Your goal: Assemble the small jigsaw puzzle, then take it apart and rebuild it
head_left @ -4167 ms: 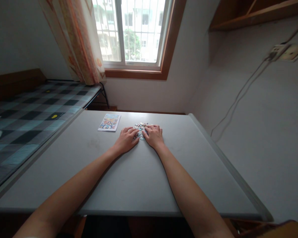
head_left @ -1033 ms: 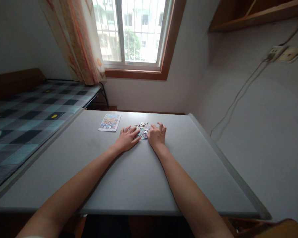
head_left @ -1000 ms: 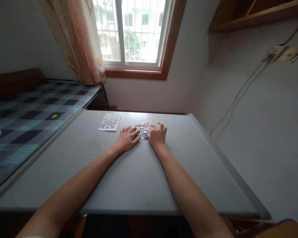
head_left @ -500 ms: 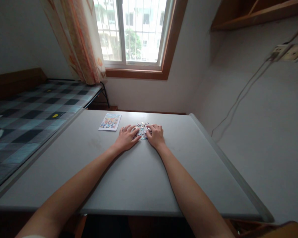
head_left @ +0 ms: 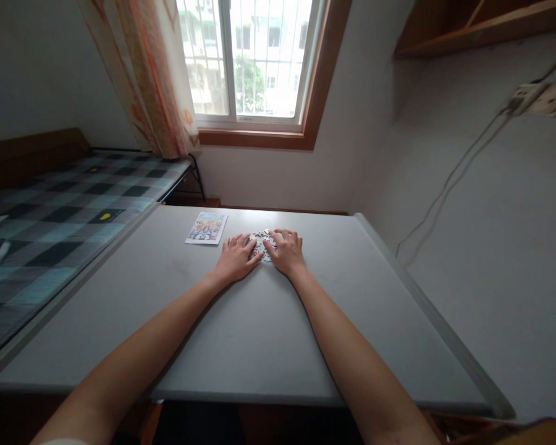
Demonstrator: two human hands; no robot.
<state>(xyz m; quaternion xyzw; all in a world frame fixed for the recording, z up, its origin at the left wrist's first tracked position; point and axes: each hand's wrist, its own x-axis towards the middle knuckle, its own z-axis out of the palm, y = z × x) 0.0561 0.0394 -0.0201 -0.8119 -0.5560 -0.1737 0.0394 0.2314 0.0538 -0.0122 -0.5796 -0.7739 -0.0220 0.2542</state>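
A small pile of jigsaw puzzle pieces (head_left: 260, 246) lies on the white table (head_left: 254, 334), near its far edge. My left hand (head_left: 236, 256) rests at the left side of the pile, fingers spread and touching the pieces. From the right, my right hand (head_left: 286, 250) lies partly over the pile with its fingers stretched out and the thumb among the pieces. Both hands cover some of the pieces. A printed picture card (head_left: 206, 228) lies flat to the left of my left hand.
A bed with a checked cover (head_left: 74, 204) stands along the table's left side. Beyond the table are a window (head_left: 269, 62) and a curtain (head_left: 152, 80). On the right wall, a cable (head_left: 445, 185) hangs from a socket (head_left: 528, 99).
My right hand has shifted slightly left over the pile and its fingers have stretched out more. My left hand stays in nearly the same place.
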